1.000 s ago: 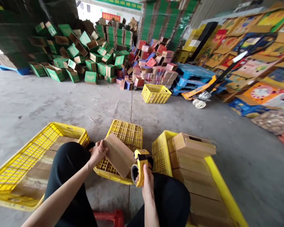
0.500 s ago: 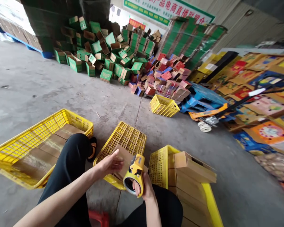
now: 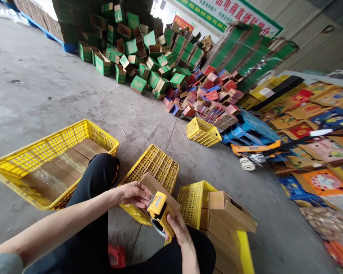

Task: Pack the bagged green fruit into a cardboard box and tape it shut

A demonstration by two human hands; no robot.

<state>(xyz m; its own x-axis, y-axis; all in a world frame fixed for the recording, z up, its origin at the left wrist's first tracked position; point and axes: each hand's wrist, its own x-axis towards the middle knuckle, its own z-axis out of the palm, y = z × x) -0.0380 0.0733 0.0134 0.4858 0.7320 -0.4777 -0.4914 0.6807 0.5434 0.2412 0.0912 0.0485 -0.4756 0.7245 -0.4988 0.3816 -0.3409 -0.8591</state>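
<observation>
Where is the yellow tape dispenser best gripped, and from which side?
By its handle, from the near side, below the roll. The right hand already wraps the tape dispenser there, which probably leaves its yellow head free to press on the flat box that the left hand steadies on the upturned crate.

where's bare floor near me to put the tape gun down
Bare concrete lies between the left crate and the green boxes, and right of the stacked crate. Crowded: the middle crate, under both hands and the tape gun.
</observation>
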